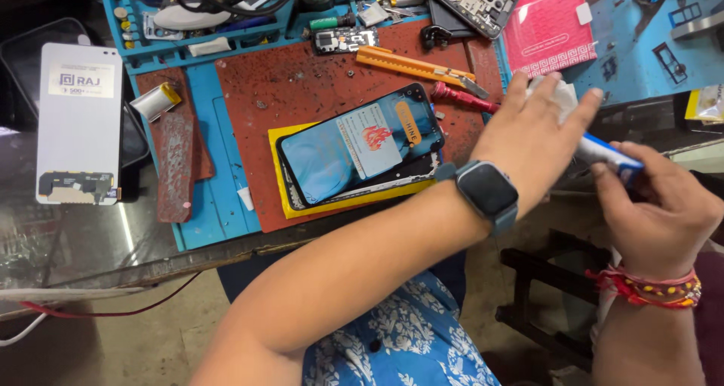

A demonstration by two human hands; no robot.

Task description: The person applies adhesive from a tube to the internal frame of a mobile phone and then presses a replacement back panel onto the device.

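Both hands are off to the right side of the desk (151,269) here. The left hand (528,141), the one with the dark smartwatch (489,190) on its wrist, has its fingers curled over a wad of white cloth (562,96), so it's closed on that. The right hand (664,205), with red and yellow thread bands (652,288) on the wrist, is pinching a small white tube with a blue end (607,152), and the tube's tip runs up under the left hand toward the cloth; can't tell if they actually touch. Just left of the hands sits a smartphone (362,145), screen up with a protective film and sticker on it, lying tilted on a yellow pad (283,182) on top of a red work mat (302,84), which is on a blue repair mat (207,220). A red-handled tool (460,98) lies between the phone's top corner and the left hand, and an orange utility knife (411,65) is a bit farther back. There's an opened phone back (471,1) at the top, a pink cloth (547,28) next to it, and a white display panel (79,122) lying well apart at the far left.
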